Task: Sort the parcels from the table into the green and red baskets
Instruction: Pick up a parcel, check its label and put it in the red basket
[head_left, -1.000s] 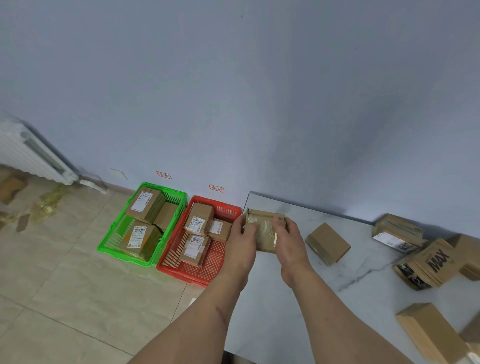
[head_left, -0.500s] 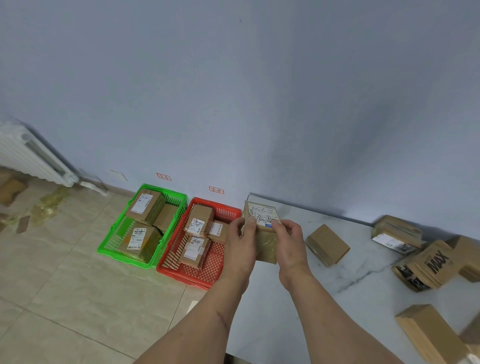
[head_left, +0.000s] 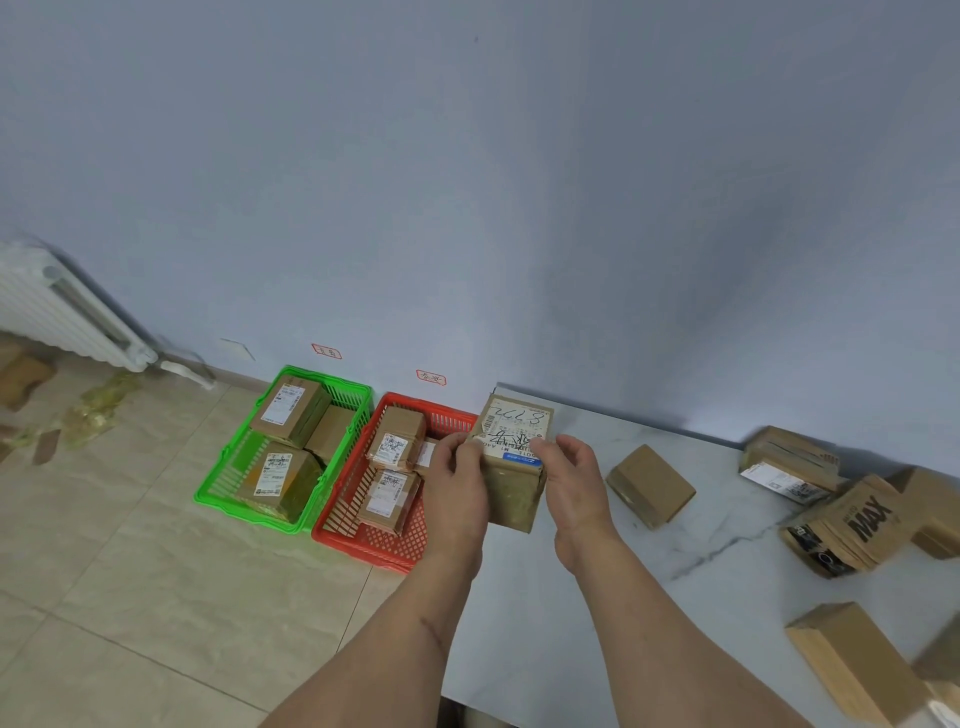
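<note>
Both hands hold a brown cardboard parcel (head_left: 511, 457) above the table's left end. Its white label with handwriting faces me. My left hand (head_left: 457, 486) grips its left side and my right hand (head_left: 574, 480) grips its right side. Down on the floor to the left stand the red basket (head_left: 358, 540) and, further left, the green basket (head_left: 228, 483), each with several labelled parcels inside. More parcels lie on the white marble table (head_left: 597, 613): a plain box (head_left: 650, 486) just right of my hands, and a long box (head_left: 852, 665) at the front right.
A pile of parcels and a "MAX" printed packet (head_left: 852, 530) crowds the table's back right. A white radiator (head_left: 57, 306) is on the wall far left, with scraps on the tiled floor below it. Small red tags (head_left: 326, 351) mark the wall behind the baskets.
The parcel has been turned over in both hands and raised, so its labelled face now points toward me. The hands stayed over the table's left end.
</note>
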